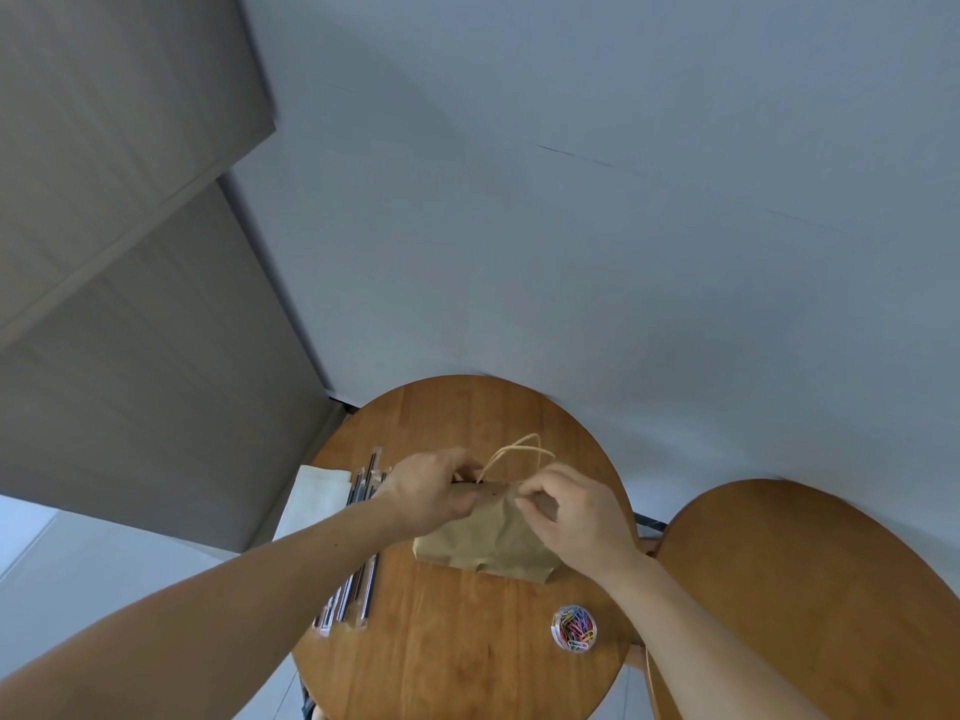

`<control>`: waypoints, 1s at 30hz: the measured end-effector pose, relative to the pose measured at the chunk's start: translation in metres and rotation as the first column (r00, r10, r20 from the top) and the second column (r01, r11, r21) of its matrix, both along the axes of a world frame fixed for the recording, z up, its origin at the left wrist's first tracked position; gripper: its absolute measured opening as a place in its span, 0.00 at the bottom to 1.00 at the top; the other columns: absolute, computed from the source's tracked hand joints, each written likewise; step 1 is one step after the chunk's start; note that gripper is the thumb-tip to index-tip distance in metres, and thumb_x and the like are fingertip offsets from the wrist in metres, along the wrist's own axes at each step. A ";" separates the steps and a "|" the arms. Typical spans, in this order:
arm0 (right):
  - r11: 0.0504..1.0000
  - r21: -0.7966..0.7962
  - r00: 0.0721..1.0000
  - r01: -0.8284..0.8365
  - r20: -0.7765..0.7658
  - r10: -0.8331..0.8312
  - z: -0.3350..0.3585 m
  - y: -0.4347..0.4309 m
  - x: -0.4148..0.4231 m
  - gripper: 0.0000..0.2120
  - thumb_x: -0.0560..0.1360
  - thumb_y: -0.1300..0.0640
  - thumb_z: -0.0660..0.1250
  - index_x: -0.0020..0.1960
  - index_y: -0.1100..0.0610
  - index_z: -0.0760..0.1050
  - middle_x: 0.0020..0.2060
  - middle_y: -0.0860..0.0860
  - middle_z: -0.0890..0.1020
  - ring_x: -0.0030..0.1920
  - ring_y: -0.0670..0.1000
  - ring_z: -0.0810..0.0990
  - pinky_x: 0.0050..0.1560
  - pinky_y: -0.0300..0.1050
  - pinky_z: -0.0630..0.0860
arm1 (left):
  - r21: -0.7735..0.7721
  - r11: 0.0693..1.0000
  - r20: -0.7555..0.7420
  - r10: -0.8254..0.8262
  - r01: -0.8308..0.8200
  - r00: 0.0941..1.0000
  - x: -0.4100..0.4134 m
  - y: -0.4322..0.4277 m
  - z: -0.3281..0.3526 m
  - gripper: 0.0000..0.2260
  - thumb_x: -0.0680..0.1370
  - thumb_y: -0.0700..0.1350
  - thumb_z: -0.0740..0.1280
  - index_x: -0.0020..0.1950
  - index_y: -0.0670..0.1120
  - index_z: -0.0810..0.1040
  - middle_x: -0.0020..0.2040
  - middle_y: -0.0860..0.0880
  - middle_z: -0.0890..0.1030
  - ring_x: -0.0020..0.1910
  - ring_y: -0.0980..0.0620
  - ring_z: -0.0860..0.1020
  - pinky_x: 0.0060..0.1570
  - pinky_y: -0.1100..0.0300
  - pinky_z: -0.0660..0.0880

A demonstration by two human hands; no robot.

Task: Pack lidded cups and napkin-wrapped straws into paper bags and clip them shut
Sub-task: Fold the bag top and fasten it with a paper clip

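Observation:
A brown paper bag (485, 543) with twine handles (514, 452) stands on the round wooden table (457, 652). My left hand (431, 491) grips the bag's top edge on the left side. At the right of that same edge, my right hand (569, 517) pinches the paper with curled fingers. A small clear tub of coloured paper clips (575, 628) sits near the table's front right. Whether a clip is between my right fingers I cannot tell. What the bag holds is hidden.
Several wrapped dark straws (358, 589) lie along the table's left side, beside a stack of white napkins (311, 498). A second round wooden table (810, 589) stands to the right. A pale wall rises behind.

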State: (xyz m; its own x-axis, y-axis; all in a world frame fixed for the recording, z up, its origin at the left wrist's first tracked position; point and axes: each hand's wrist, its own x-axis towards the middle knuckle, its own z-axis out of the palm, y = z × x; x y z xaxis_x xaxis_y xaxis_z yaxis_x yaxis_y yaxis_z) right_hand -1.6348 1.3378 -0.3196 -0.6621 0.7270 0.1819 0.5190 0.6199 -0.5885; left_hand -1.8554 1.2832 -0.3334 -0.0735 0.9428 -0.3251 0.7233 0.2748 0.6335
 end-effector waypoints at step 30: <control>0.861 -0.306 0.914 0.406 0.166 -0.371 -0.051 0.015 0.039 0.12 0.76 0.35 0.59 0.40 0.40 0.72 0.36 0.30 0.79 0.35 0.32 0.80 0.32 0.37 0.74 | -0.092 0.933 0.093 0.357 -0.349 0.930 -0.030 -0.033 0.004 0.06 0.80 0.45 0.66 0.44 0.53 0.80 0.39 0.54 0.81 0.44 0.51 0.77 0.43 0.58 0.73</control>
State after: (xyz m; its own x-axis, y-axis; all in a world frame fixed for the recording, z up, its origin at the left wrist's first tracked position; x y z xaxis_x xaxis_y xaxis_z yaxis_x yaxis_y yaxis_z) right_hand -1.5955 1.3528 -0.3704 -0.3155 0.9350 -0.1620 0.7431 0.1373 -0.6549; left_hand -1.8850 1.2498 -0.3292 -0.3585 0.8359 -0.4157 0.5011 0.5480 0.6698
